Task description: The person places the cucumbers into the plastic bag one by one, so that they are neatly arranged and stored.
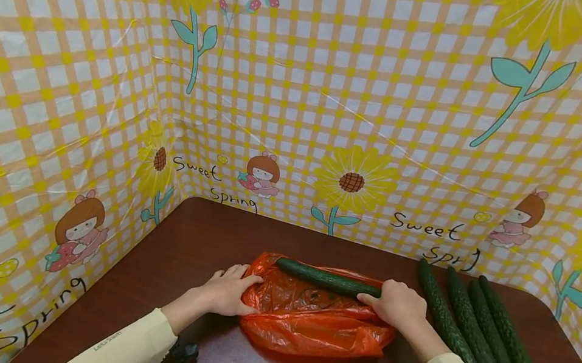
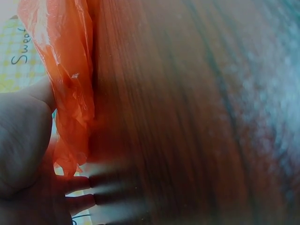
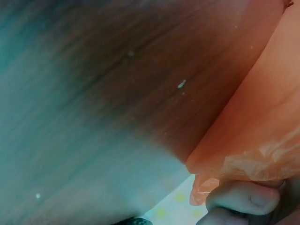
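Observation:
A dark green cucumber point(image 1: 330, 279) lies along the far side of the mouth of an orange-red plastic bag point(image 1: 312, 334) on the brown table. My right hand point(image 1: 402, 306) grips the cucumber's right end, the thumb along its near side. At the bag's left edge, my left hand point(image 1: 224, 291) touches the plastic with its fingers spread. In the left wrist view, the straight fingers point(image 2: 79, 202) reach past the crumpled bag point(image 2: 75, 84). The right wrist view has the curled fingers point(image 3: 243, 199) under the hanging bag point(image 3: 258, 122).
Several cucumbers point(image 1: 496, 343) lie side by side on the table point(image 1: 142, 303), right of the right hand and partly behind the sleeve. A checked sunflower-print cloth point(image 1: 299, 115) rises around the table's back and sides. Dark wrist devices point(image 1: 184, 351) sit below the forearms.

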{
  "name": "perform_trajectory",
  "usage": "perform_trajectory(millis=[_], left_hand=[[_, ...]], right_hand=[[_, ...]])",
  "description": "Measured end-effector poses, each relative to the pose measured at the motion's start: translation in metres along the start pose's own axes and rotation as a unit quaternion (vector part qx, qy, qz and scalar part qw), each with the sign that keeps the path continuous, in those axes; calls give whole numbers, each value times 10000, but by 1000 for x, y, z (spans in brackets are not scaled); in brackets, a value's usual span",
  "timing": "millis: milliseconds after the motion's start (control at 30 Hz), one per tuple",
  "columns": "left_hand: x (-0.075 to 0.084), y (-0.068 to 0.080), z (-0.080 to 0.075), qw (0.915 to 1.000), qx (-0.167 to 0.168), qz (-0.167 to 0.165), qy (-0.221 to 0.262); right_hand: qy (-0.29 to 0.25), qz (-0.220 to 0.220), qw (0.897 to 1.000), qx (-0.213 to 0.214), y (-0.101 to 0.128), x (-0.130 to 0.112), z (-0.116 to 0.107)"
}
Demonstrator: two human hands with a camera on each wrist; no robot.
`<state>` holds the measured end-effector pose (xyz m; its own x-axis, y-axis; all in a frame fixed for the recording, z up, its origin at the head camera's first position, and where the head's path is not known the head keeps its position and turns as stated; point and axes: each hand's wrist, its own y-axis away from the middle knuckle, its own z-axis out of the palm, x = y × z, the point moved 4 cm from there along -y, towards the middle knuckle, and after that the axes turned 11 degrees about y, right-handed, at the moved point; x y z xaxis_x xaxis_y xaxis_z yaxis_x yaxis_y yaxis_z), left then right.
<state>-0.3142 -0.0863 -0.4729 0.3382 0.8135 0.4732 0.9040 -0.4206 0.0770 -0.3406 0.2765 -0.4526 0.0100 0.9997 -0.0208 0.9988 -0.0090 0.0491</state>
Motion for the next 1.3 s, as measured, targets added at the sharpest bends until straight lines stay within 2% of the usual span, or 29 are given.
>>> perform_trajectory(millis=[100,233,433,533,600,767,1000,1167,1300], left_hand=[[0,1,-1,10000,-15,-1,33],[-1,0,-1,10000,-20,6,13],[-2,-2,1,9999,-89,-27,-53],[1,0,-2,9999,-118,-10,-29],[2,2,-3,9999,-132,-9,6],[1,3,-2,9999,-120,-8,16],[-13,-8,10,9999,-99,-27,-58],[-20,-14,16,10000,-51,-34,-6],[-19,-13,14,10000,-25,-30,-30]], right_hand=[[148,3,9997,175,0,-1,0],[413,-93,9970,647,2,-3,-3],[895,-386,9826,1581,7,-5,-11],[1000,-462,9768,1836,8,-6,-16],[1001,-480,9783,1750,7,-6,-19],[888,-541,9884,1109,9,-10,-20],[347,-1134,9928,187,10,-28,-14],[376,-1188,9922,68,11,-30,-14],[472,-1138,9924,-42,15,-29,-15]])
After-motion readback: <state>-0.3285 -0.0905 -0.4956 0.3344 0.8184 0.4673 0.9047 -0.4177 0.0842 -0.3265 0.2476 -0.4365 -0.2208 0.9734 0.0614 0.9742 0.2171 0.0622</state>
